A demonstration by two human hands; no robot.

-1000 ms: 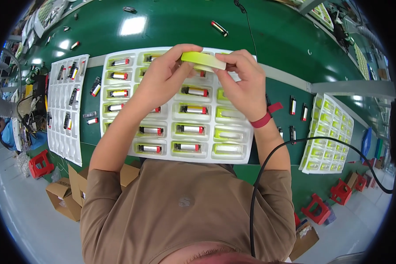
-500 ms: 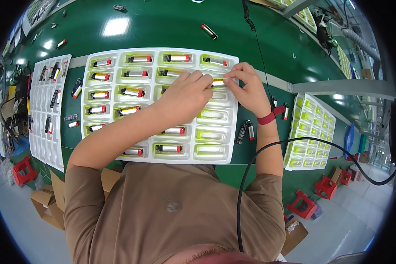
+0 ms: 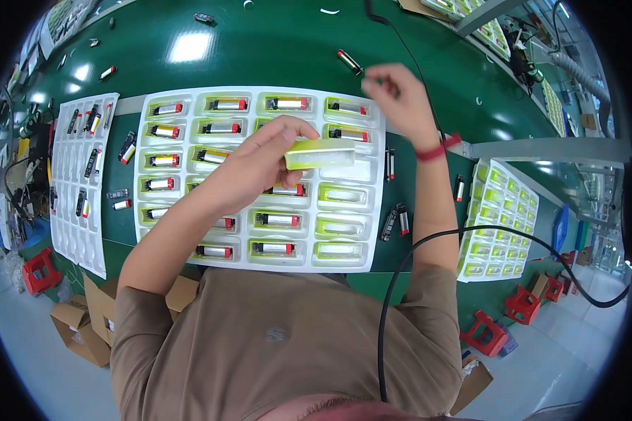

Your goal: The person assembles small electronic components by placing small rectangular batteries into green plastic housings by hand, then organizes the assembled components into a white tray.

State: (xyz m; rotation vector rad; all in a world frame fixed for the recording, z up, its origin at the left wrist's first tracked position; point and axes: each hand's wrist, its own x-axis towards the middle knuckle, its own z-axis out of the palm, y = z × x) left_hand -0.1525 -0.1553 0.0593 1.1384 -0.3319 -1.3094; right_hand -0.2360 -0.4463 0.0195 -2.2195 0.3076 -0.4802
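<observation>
My left hand (image 3: 270,154) is closed on a yellow-green plastic shell (image 3: 323,154), hollow and translucent, held above the white tray (image 3: 246,270). Several similar shells sit in the tray's pockets. Most hold a small battery cell (image 3: 279,219) with red and black ends. In the right column, lower shells such as this shell (image 3: 340,250) show no cell inside. Beyond the tray's far right corner, my right hand (image 3: 397,95) is raised over the green table with bent, motion-blurred fingers. It is closest to a loose battery cell (image 3: 349,63) and appears not to touch it.
At left stands another white tray (image 3: 81,245) with scattered cells and black parts. On the right lies a tray of yellow-green shells (image 3: 498,224). A black cable (image 3: 428,242) arches past my right arm. Loose parts (image 3: 393,223) lie beside the middle tray. A metal rail (image 3: 548,144) crosses at right.
My left hand has lifted a shell out of the right column toward the left. My right hand has let go there and moved away to the far side, near the loose cell.
</observation>
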